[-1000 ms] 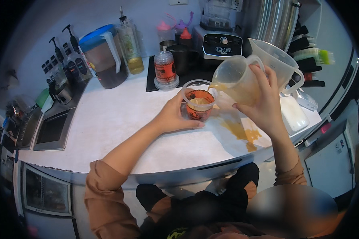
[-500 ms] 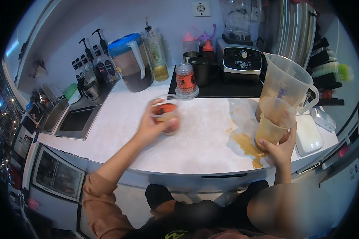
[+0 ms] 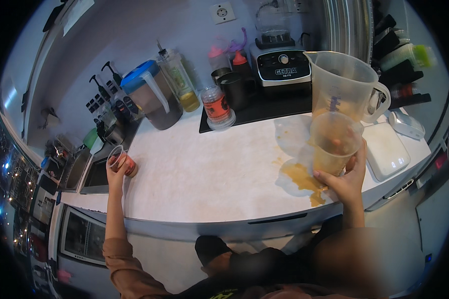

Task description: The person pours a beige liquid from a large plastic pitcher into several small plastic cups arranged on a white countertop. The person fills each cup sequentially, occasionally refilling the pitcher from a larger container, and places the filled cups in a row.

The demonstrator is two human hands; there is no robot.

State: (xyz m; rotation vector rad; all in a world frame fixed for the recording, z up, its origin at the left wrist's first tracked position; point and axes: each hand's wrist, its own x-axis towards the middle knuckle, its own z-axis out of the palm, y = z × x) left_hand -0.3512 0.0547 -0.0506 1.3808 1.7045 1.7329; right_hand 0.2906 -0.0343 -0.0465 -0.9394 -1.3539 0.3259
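Note:
At the left end of the white counter, my left hand (image 3: 116, 174) is closed round a clear plastic cup with a red print (image 3: 130, 166), which leans a little and has some tan contents low down. My right hand (image 3: 350, 175) grips a smaller translucent measuring jug (image 3: 334, 149) with tan residue on its walls. Right behind it stands a large translucent pitcher (image 3: 341, 74) with a side handle, partly covered by the smaller jug. Tan liquid is spilled (image 3: 300, 180) on the counter just left of my right hand.
A white kitchen scale (image 3: 386, 149) sits right of the jugs. Along the back are a blue-lidded pitcher (image 3: 157, 99), an oil bottle (image 3: 184, 92), stacked printed cups (image 3: 217, 107), a black pitcher (image 3: 234, 90) and a blender (image 3: 283, 65). A sink (image 3: 76, 169) lies far left.
My left hand has carried the printed cup from mid-counter to the left end. My right hand stays on the small jug by the large pitcher, and the view has tilted.

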